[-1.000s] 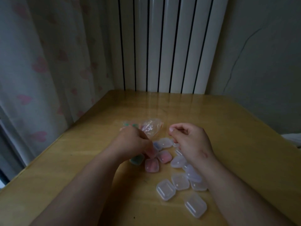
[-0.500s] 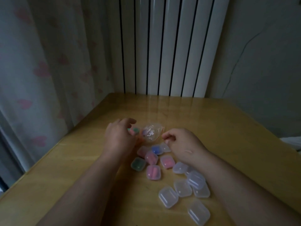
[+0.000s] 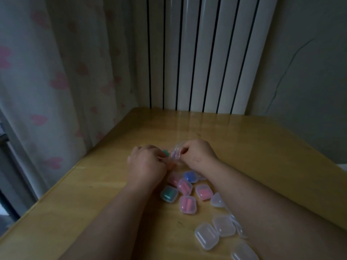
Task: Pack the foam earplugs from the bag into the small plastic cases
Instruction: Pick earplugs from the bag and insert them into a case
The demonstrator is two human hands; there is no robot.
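1. Head-camera view, dim light, looking down onto a yellow-brown wooden table [image 3: 262,147].
2. Near the table's middle, between two bare hands: small crinkled clear plastic bag [image 3: 176,154], with blurred pink and purple shapes inside.
3. At 3 o'clock of the bag: right hand [image 3: 197,156], thumb and forefinger pinching the bag's upper edge, other fingers curled under.
4. At 9 o'clock of the bag: left hand [image 3: 146,166], back turned to the camera, fingers curled against the bag's side. Fingertips hidden, so cannot tell whether gripping anything.
5. Just past the left knuckles, touching the bag: green foam earplug [image 3: 165,152]. Cannot tell whether inside or outside the bag.
6. At 6 o'clock of the bag, between the two forearms: tight cluster of small rounded-square translucent plastic cases, lids closed, earplugs inside. Blue-filled case [image 3: 190,176] nearest the bag, teal-filled case [image 3: 169,194] at 7 o'clock, several pink-filled cases [image 3: 187,204] touching or just beside them.
7. At 5 o'clock, along the right forearm toward the near table edge: empty clear plastic cases [image 3: 206,236], some partly hidden under the arm.
8. Beyond the table at 12 o'clock: white ribbed radiator [image 3: 206,53].
9. At 10 o'clock: pale curtain with pink hearts [image 3: 56,81].
10. At 2 o'clock: grey wall with a thin crack [image 3: 309,72].
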